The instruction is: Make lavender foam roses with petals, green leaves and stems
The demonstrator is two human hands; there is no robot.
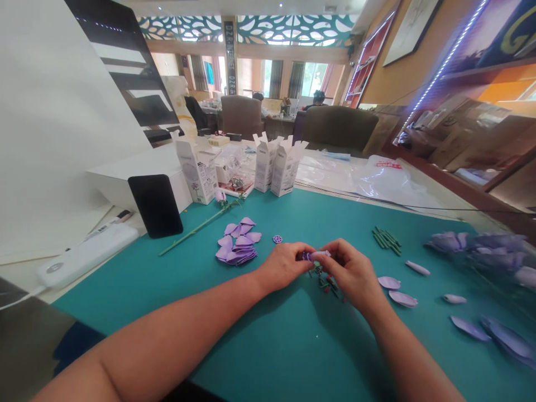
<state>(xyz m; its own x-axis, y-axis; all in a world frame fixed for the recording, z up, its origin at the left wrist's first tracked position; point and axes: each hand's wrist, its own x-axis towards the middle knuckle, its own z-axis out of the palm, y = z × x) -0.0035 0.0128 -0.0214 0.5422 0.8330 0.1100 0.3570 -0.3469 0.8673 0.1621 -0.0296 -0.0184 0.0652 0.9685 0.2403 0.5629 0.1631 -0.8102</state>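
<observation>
My left hand (287,263) pinches a small dark purple connector piece (307,256) over the middle of the mat. Facing it, my right hand (350,272) has its fingertips closed on a pale lilac bud-shaped piece (321,254). The two pieces meet or nearly meet between my fingers; the exact joint is hidden. Just below lie small green and red parts (324,279), partly covered by my right hand. A purple spoked disc (277,239) sits beyond my left hand. Left of it rests a heap of lilac petals (238,254).
Green stem pieces (386,240), loose petals (402,298) and blurred lilac flowers (481,245) lie right on the green mat (268,340). A flower on a stem (201,228), a phone (156,206), a white power bank (87,254) and white boxes (287,170) stand left and behind.
</observation>
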